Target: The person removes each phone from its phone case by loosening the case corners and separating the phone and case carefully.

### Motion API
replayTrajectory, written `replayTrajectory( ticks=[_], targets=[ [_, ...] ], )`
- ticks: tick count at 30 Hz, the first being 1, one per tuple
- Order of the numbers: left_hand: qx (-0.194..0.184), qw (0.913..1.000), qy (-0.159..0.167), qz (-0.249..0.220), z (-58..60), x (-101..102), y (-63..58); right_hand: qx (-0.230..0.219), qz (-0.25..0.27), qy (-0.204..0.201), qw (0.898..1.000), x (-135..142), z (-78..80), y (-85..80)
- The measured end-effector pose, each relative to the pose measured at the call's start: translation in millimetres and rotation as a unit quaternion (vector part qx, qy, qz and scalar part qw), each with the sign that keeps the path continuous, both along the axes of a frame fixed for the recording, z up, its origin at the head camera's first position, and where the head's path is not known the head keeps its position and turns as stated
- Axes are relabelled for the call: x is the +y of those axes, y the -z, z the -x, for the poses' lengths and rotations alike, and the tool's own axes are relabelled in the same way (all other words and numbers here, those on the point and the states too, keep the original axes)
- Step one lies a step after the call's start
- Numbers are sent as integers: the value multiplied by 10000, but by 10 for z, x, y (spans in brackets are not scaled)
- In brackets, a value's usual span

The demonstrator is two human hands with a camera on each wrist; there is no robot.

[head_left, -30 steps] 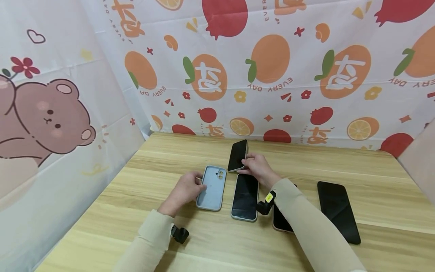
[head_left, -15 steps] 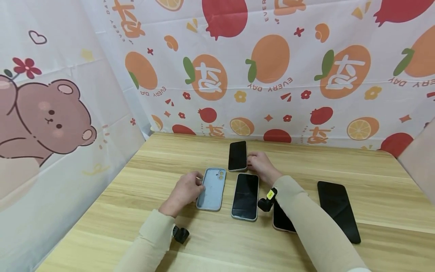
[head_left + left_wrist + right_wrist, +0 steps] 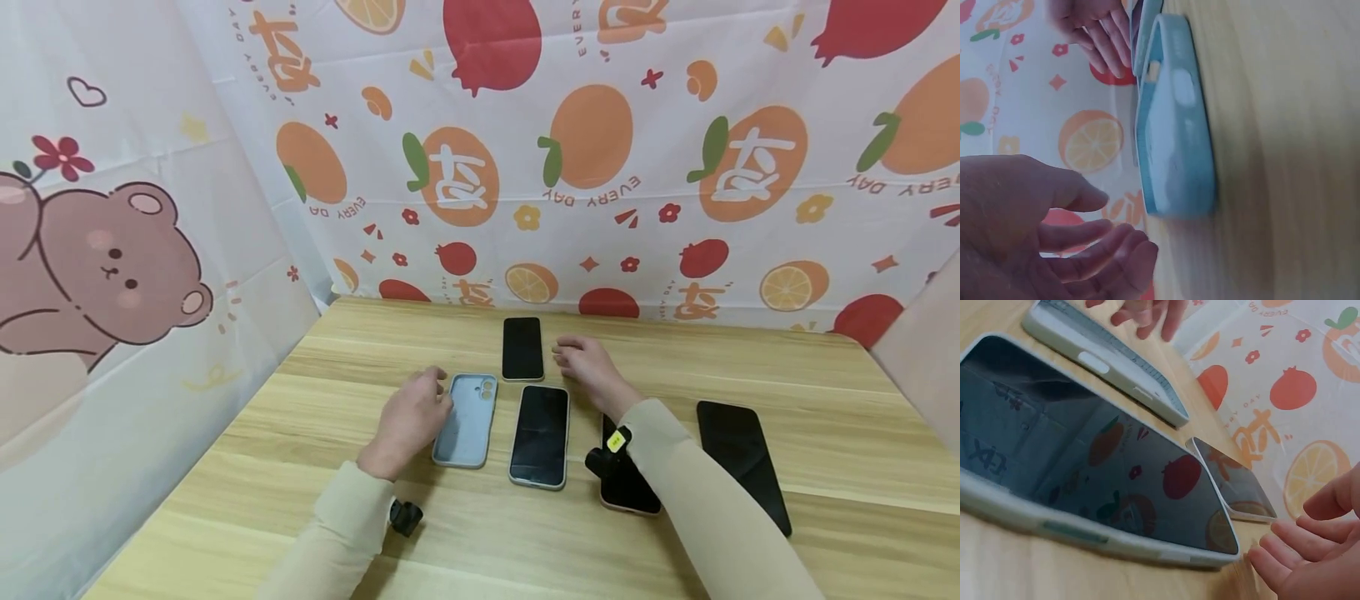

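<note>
head view showed the left hand (image 3: 411, 414) just beside the blue case (image 3: 467, 427) and the right hand (image 3: 591, 368) near the far phone (image 3: 522, 348) on the worktop (image 3: 247, 467), both empty, fingers loosely bent, seemingly between grips, any next hold calling for closer fingers.

On the table (image 3: 225, 500), a phone case (image 3: 465, 421) lies left of the middle phone (image 3: 540, 437), a second phone (image 3: 522, 350) just behind it, a third phone (image 3: 632, 487) to its right, and a fourth phone (image 3: 738, 442) farther right.
</note>
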State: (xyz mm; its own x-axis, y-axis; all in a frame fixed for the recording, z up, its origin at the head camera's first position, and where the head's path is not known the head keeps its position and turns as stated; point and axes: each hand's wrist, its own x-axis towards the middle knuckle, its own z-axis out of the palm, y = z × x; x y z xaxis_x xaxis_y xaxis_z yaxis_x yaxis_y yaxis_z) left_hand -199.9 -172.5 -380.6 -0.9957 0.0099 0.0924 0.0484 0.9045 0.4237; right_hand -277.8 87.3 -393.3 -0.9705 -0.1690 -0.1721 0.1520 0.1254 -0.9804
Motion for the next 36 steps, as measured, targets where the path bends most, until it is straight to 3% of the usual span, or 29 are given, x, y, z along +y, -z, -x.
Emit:
replayTrajectory(
  ticks=[4,14,21,27,32,36],
  targets=[
    [218,9994,156,-227,9,107,-22,324,-220,63,9992,61,-112,4],
    [-227,9920,642,-1066,16,427,-63,548,-705,44,9960,129,-417,-19],
    [-851,9782,753,-1740,9,631,-83,537,-1075,-79,9927,157,-623,-15],
    [-1022,9778,754,-1666,-9,747,-48,574,-1367,-388,9882,146,-830,5],
    [-782,9858,808,-1250,-15,791,19,578,-1880,-453,9794,121,-971,-1],
    [-748,9873,849,-1112,-5,818,44,522,-1970,-528,9776,107,-1027,4]
  ],
)
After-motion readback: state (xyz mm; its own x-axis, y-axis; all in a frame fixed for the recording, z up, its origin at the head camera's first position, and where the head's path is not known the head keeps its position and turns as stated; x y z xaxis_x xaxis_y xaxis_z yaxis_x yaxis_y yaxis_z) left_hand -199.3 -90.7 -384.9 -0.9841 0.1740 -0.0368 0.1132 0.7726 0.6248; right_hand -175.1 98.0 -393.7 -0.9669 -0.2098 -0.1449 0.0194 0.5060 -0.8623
